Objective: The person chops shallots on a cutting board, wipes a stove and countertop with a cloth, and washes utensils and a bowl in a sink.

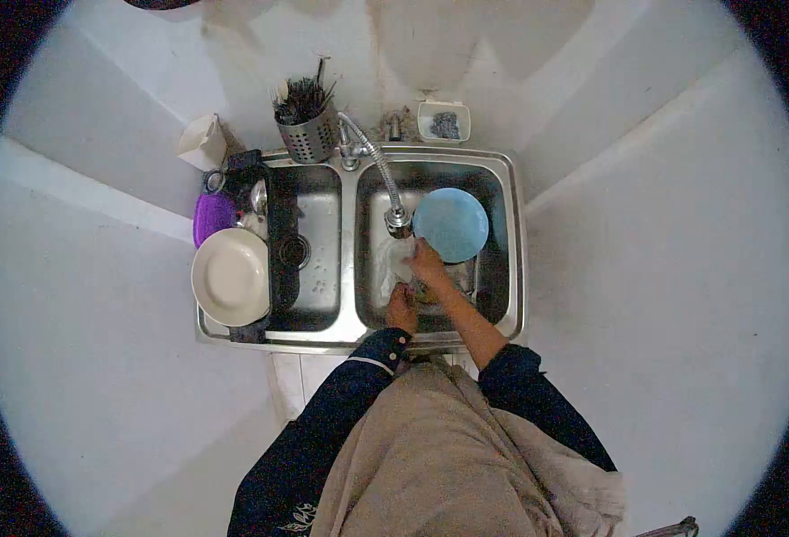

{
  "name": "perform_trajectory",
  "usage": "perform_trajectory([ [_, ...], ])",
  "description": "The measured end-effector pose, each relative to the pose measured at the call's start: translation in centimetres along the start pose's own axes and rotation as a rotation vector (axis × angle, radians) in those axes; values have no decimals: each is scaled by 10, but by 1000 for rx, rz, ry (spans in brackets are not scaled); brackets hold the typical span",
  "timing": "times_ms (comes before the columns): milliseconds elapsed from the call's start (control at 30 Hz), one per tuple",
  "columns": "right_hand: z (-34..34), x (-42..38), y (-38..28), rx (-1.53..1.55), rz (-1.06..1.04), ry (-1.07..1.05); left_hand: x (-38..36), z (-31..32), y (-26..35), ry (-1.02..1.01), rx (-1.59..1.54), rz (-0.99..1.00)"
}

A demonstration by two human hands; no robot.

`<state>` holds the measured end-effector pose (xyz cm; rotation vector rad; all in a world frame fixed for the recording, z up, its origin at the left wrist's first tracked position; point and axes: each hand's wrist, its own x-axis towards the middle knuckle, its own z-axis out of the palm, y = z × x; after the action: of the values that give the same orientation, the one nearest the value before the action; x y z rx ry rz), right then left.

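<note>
Both of my hands are inside the right sink basin point(369, 268), below the faucet head point(398, 220). Between them is a whitish, see-through item point(393, 261); its exact kind is too blurred to name. My left hand point(402, 310) has its fingers closed at the item's lower edge. Closed over the upper right side of the same item is my right hand point(426, 265). A light blue plate point(452, 224) rests in the basin just beyond my right hand. Something yellowish lies partly hidden beneath my right wrist.
A black dish rack point(270, 242) spans the left basin's side, with a cream plate point(232, 277) and a purple item point(213, 219). Behind the sink stand a metal cutlery holder point(309, 139) and a white tray with a grey scrubber point(445, 125). The hose faucet point(375, 152) arches over the divider.
</note>
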<state>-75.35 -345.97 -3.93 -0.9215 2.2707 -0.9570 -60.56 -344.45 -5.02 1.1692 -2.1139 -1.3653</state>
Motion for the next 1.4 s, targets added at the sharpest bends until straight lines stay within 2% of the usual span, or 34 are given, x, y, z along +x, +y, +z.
perform_trajectory([
  [33,11,12,8,-78,-30,-44,6,8,-13,-18,-10,-46],
  [67,22,24,18,-155,-64,-85,11,19,-28,-5,-185,-69],
  [133,45,50,48,-155,95,-307,19,34,-58,7,-474,-119],
  [200,12,35,-2,-494,-383,-335,32,49,-99,-24,-579,-151],
  [267,-12,27,-36,-564,-502,-364,49,65,-138,-50,-623,-153],
  [300,-21,29,-39,-470,-378,-381,56,67,-149,-56,-602,-146],
  [333,-27,30,-41,-374,-253,-395,56,54,-126,-62,-506,-130],
  [367,-34,30,-43,-371,-327,-409,56,39,-101,-67,-410,-113],
  [433,-44,30,-46,-362,-473,-436,61,13,-57,-114,-10,-226],
  [500,-44,28,-42,-216,-516,-368,67,9,-59,12,-10,87],
  [567,-40,33,-38,-323,-477,-420,74,6,-57,26,-106,180],
  [633,-37,43,-36,-680,-340,-584,77,-13,-26,-78,-297,52],
  [733,-33,35,-48,-913,-435,-441,73,4,-26,16,-1204,-128],
  [833,-44,20,-59,-207,-382,-400,77,-1,-46,-24,-880,-30],
  [933,-38,22,-58,-324,-493,-366,74,-9,-48,-60,-385,-42],
  [1000,-41,23,-63,-527,-462,-401,85,16,-91,-68,-478,35],
  [1033,-45,22,-70,-629,-445,-417,86,18,-96,-56,-426,62],
  [1067,-51,17,-80,-525,-375,-431,87,20,-100,-43,-373,87],
  [1133,-62,6,-96,-316,-235,-456,77,9,-77,15,-72,109],
  [1233,-40,21,-53,-108,-481,-392,91,14,-85,-55,-478,-44],
  [1333,-32,26,-38,-107,-465,-349,73,-15,-38,-70,-600,32],
  [1400,-42,21,-48,-391,-426,-372,77,6,-59,-105,-633,12],
])
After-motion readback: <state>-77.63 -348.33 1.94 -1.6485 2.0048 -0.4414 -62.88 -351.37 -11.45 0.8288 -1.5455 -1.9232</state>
